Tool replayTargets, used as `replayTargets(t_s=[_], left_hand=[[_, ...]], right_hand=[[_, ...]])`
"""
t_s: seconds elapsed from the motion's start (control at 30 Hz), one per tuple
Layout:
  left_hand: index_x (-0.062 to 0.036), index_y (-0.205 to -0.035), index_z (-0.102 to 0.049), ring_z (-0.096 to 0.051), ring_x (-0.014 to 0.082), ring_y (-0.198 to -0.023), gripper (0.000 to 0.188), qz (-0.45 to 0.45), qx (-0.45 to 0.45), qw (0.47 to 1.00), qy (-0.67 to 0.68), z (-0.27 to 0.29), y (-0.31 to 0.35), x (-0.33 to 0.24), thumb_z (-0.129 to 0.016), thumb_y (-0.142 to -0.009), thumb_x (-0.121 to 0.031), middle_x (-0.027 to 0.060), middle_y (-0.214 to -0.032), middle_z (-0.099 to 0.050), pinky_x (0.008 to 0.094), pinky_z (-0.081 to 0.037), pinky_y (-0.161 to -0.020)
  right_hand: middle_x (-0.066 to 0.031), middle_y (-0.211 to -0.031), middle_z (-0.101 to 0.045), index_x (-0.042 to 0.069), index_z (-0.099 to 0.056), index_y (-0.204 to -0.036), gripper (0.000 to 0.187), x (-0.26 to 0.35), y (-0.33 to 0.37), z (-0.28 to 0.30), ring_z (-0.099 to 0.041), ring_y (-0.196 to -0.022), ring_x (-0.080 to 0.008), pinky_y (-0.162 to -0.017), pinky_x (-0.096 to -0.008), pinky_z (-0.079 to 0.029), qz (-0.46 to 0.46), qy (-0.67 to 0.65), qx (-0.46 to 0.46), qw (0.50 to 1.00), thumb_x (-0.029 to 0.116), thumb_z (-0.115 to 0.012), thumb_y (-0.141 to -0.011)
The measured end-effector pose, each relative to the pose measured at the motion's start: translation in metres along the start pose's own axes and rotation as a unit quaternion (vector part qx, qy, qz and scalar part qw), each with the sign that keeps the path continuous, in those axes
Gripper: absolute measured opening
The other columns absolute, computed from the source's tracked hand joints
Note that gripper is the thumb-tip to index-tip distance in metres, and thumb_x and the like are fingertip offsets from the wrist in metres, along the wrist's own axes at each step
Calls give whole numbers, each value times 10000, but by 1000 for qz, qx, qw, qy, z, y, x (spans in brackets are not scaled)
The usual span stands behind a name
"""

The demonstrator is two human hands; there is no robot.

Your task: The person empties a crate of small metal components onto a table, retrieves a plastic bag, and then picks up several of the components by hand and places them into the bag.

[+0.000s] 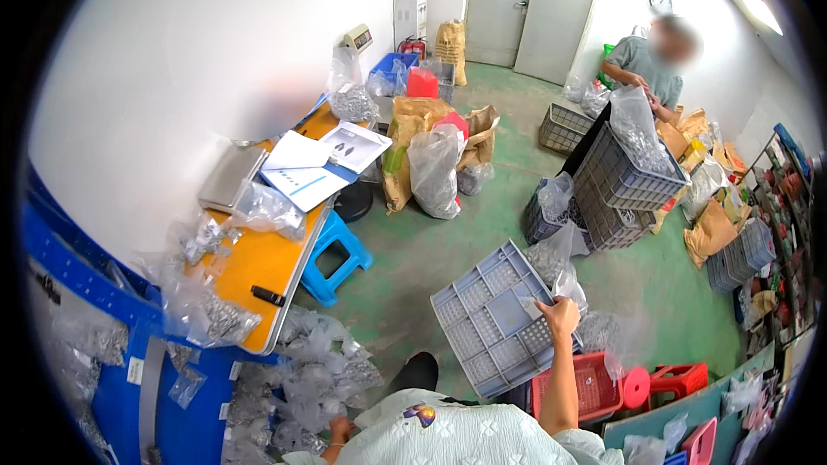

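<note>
My right hand (562,316) is closed on the edge of a grey plastic crate (482,310), which is tilted so that its ribbed, perforated face shows. A small pale label or card (529,306) lies against the crate at my fingertips. Down by my left side, my left hand (342,429) is low beside a heap of clear plastic bags (319,362) filled with small metallic-looking parts. Its fingers are too small and partly hidden to read. Just beyond the held crate stands a clear bag of grey parts (551,257).
An orange-topped table (258,269) at left bears an open binder (314,168) and bagged parts. Beside it is a blue stool (334,258). Sacks (413,133) stand ahead. A co-worker (650,69) handles a bag over stacked crates (616,181). Red baskets (581,385) sit at my right.
</note>
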State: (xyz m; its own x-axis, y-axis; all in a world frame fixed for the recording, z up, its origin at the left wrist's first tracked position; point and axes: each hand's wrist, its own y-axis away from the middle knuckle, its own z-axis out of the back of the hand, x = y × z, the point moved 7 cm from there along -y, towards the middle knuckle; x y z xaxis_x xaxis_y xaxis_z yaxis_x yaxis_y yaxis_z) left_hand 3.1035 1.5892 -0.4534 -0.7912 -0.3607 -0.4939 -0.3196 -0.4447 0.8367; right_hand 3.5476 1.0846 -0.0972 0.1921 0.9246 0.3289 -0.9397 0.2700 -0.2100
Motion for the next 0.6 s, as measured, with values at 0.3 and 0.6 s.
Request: replayTargets(t_s=[0.3,0.6], left_hand=[[-39,-824,-569,-539,192,-510,91,66,-72,995,26,-94,-99,-211,-508,-792,-98,89,-622,-559,303,-411,-416],[8,-1129,-493,-616,209,-841,328,-204,200,943,171,-451,-88,-725,-542,-816,-74,141,-949,-613,294,-500,-712]], right_hand=[[-173,-578,-580,-2,-638,-658,413,39,-249,-63,-593,-585,-322,-567,-378,-466,-45,-1,8,999,392,-732,-578],[-144,-629,-614,40,-688,-803,395,90,-496,-56,-609,-596,-276,-584,-354,-472,-56,-36,-61,996,367,-739,-588]])
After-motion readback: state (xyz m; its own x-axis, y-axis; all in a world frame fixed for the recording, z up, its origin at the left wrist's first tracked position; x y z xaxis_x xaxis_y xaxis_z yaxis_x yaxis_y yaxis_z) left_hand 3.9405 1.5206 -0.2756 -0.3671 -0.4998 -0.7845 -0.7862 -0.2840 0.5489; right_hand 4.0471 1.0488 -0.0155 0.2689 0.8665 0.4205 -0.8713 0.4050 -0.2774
